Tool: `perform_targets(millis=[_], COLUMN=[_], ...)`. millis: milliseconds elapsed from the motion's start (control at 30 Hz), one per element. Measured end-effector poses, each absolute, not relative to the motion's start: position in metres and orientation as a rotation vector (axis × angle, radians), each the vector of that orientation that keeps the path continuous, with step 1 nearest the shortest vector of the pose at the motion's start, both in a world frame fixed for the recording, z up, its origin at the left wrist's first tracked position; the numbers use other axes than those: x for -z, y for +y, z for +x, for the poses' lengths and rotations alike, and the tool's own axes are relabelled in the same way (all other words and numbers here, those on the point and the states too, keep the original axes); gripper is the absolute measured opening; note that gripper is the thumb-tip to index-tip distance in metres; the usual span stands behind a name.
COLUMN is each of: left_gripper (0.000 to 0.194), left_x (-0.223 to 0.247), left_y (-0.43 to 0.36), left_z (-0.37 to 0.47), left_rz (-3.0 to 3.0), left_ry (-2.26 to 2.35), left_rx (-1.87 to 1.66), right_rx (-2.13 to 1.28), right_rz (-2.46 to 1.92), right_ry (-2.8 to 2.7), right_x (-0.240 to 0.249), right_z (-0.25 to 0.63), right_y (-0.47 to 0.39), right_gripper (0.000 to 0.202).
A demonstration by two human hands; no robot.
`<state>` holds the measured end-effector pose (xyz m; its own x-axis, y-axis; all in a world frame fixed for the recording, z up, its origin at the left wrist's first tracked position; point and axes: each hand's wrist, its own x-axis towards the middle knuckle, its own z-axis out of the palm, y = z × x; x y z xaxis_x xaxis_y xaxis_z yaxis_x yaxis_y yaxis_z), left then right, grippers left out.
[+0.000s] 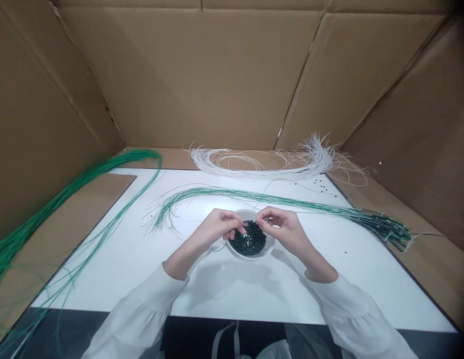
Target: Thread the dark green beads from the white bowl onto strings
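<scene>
A white bowl (269, 246) holding many small dark green pieces (250, 242) stands on the white board. Over its left rim is my left hand (225, 225), thumb and fingers pinched together. My right hand (278, 222) is pinched above the right rim. What sits between the fingertips of either hand is too small to make out. A thin thread loops beside the bowl near my left hand. Behind both hands a bundle of green strands (254, 193) lies across the board, its right end (388, 229) thick with dark pieces.
White strands (261, 174) lie coiled at the back edge of the white board (123, 279). Long green strands (67, 192) hang along the left side. Small dark bits (321, 186) are scattered at the back right. Cardboard walls (194, 75) enclose the back and sides.
</scene>
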<state>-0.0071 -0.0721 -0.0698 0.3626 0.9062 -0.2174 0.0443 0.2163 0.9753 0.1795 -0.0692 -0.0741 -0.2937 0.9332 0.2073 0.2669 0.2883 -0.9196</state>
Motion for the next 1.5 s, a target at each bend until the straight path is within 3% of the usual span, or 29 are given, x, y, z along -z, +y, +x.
perform_targets(millis=[533, 1133, 1500], left_gripper=[0.013, 0.015, 0.021], left_x=[0.072, 0.070, 0.057], left_y=[-0.073, -0.074, -0.077], left_z=[-0.009, -0.009, -0.008], left_rz=[1.233, 1.252, 1.171], left_ry=[1.073, 1.061, 1.060], left_rx=[-0.783, -0.796, -0.759], right_rx=[-0.958, -1.268, -1.208], right_rz=[-1.103, -1.111, -1.157], right_ry=[-1.847, -1.660, -1.660], right_x=[0.074, 0.073, 0.071], right_z=[0.176, 0.176, 0.178], right_y=[-0.072, -0.072, -0.071], right_gripper=[0.012, 0.027, 0.026])
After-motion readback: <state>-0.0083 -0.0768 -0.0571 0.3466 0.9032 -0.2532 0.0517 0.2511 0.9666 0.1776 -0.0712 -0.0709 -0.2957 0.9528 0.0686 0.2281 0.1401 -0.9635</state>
